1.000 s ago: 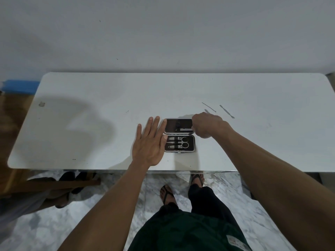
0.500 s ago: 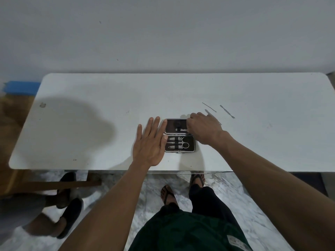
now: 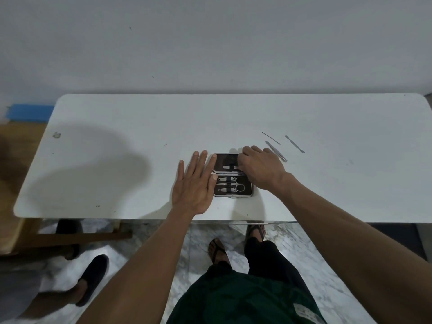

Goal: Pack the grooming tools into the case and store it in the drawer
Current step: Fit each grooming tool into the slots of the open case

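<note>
Two hands at frame centre: left hand (image 3: 195, 183) flat, fingers spread, touching the open case (image 3: 232, 175) on the white table (image 3: 117, 160); right hand (image 3: 259, 168) curled over its right edge, grip unclear; three loose tools (image 3: 275, 151) upper right.

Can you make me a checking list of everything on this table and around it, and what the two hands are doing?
Surface: white table, a few small marks.
Job's things: open case with tools strapped inside; three loose tools lying right of it.
Clutter: nothing seen.
Hands: left hand flat, open, against the case's left edge; right hand over the case's upper half, grip hidden.
Cables: nothing seen.
Surroundings: grey wall, marble floor, another person's black shoe lower left.
</note>
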